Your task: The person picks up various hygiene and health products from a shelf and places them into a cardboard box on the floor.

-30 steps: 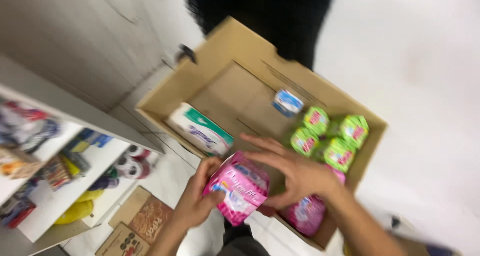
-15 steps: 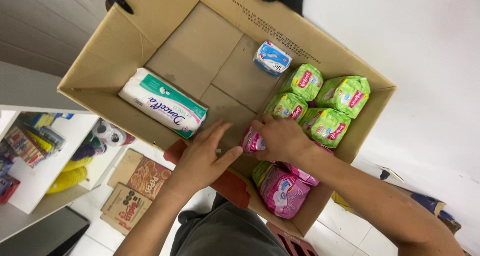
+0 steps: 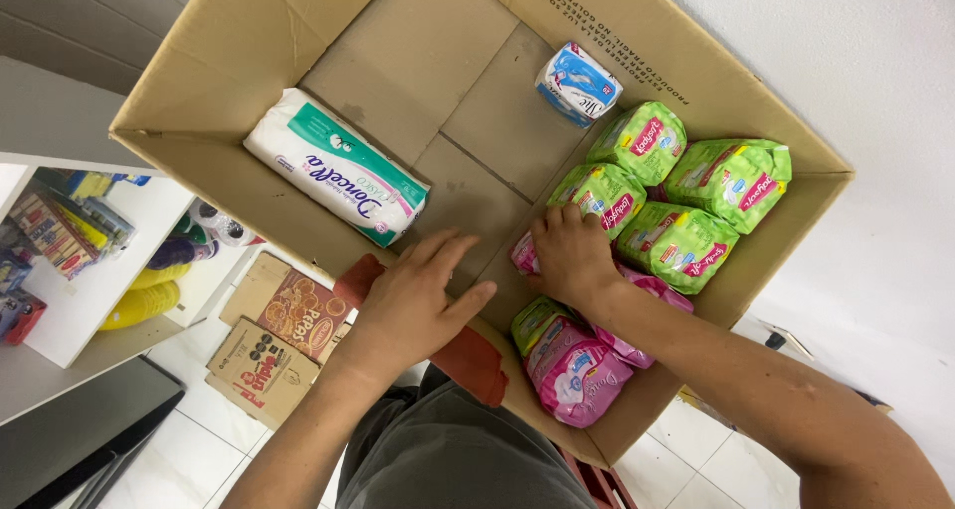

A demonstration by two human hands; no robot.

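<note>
A large cardboard box (image 3: 249,41) lies open below me. My right hand (image 3: 570,255) is inside it, fingers closed on a pink soft pack (image 3: 524,257) that rests on the box floor beside several green packs (image 3: 676,186). My left hand (image 3: 423,295) lies flat with fingers spread on the box's near wall, holding nothing. More pink packs (image 3: 577,370) sit in the near right corner. A long white and green pack (image 3: 338,166) lies at the left, and a small blue and white pack (image 3: 579,81) at the far side.
A white shelf unit (image 3: 90,270) with small goods and yellow items stands at the left. Flattened brown cartons (image 3: 274,340) lie on the tiled floor beside my legs. A red stool edge (image 3: 473,360) shows under the box.
The pink pack has gone from both hands above the box down onto the box floor. My left hand has let go and now rests on the box's near wall.
</note>
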